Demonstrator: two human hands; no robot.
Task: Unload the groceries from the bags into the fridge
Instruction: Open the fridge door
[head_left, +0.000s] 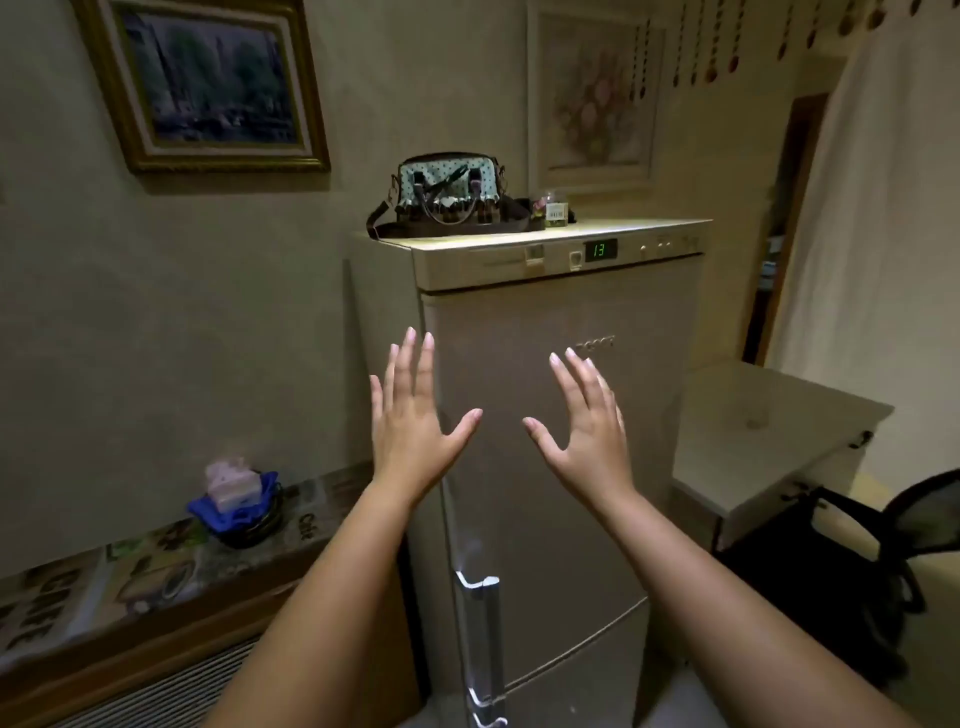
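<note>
A tall beige fridge (649, 322) stands straight ahead with both doors closed; its chrome handles (480, 613) run down the left edge and a green display reads 13. My left hand (415, 415) and my right hand (587, 431) are raised side by side in front of the upper door, palms forward, fingers spread, holding nothing. On a low ledge to the left, a dark basket (249, 525) holds a blue bag (234, 512) with a pale pink pack in it. No other grocery bags are in view.
A dotted handbag (447, 195) and a small jar (555, 210) sit on top of the fridge. A white table (769, 431) stands to the right, with a black mesh chair (883, 545) in front of it. Framed pictures hang on the wall.
</note>
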